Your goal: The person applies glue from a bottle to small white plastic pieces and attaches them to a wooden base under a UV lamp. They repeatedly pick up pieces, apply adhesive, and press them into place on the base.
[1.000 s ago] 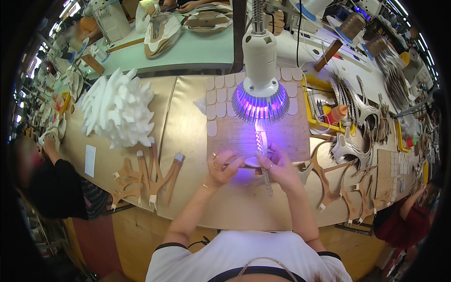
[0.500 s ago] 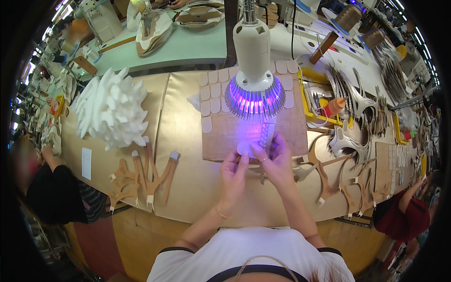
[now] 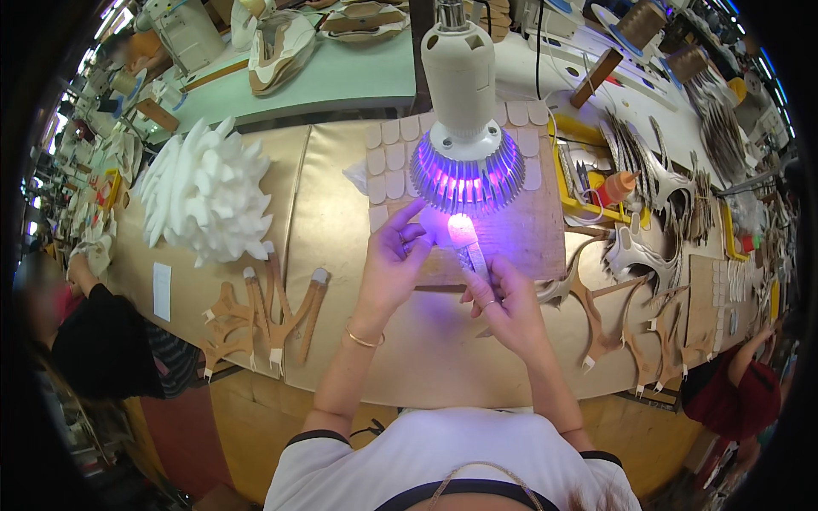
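My right hand [image 3: 509,308] is closed around a narrow pale strap [image 3: 474,257] with a braided-looking surface. The strap slants up toward a purple-lit lamp [image 3: 467,170]. Its rounded white far end glows just under the lamp's rim, and glare hides the detail there. Left of the strap, my left hand [image 3: 390,266] is raised, fingers apart and partly bent, with nothing visible in it. Both hands are over the near edge of a brown board [image 3: 537,243]. Rows of small rounded pale tabs [image 3: 395,157] lie on that board, partly behind the lamp.
A heap of white foam-like pieces [image 3: 204,192] stands at left, with brown strap pieces [image 3: 285,328] nearer. On the right are a yellow tray [image 3: 573,204], an orange-capped bottle [image 3: 615,187] and more cut straps [image 3: 592,328]. Other people sit at both sides.
My left hand has moved up and left, away from the strap, and its pinch has opened. The pale tab it held is gone from its fingers. The strap now tilts left, its end white and rounded.
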Demonstrator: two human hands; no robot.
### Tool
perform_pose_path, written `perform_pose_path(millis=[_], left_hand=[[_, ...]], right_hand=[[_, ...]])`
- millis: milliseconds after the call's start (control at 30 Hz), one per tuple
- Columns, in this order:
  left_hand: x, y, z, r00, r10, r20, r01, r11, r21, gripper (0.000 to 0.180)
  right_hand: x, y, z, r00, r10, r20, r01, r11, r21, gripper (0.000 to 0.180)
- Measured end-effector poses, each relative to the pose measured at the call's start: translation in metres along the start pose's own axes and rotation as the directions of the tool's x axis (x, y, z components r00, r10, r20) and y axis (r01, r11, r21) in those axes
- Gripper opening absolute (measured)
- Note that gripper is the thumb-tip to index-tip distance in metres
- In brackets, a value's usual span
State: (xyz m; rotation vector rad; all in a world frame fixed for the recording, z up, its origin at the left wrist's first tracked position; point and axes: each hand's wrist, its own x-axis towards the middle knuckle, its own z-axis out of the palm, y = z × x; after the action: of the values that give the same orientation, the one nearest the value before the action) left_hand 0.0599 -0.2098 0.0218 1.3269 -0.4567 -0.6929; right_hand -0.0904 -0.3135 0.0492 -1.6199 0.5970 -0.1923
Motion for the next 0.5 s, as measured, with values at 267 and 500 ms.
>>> perform_pose_path(millis=[267,500], left_hand=[[-0.0028,0.0036,0.0037,0.989,-0.046,0.138,0.051,0.998,-0.034,0.058],[-0.0028,0.0076,0.0031,0.985,-0.045,0.164,0.051,0.998,-0.031,0.058]], right_hand=[[0.0026,-0.0003,0.0042,0.998,-0.055,-0.038,0.047,0.981,-0.190,0.019],[0.0029,0.0007,0.0059,0.998,-0.041,-0.044,0.032,0.982,-0.185,0.019]])
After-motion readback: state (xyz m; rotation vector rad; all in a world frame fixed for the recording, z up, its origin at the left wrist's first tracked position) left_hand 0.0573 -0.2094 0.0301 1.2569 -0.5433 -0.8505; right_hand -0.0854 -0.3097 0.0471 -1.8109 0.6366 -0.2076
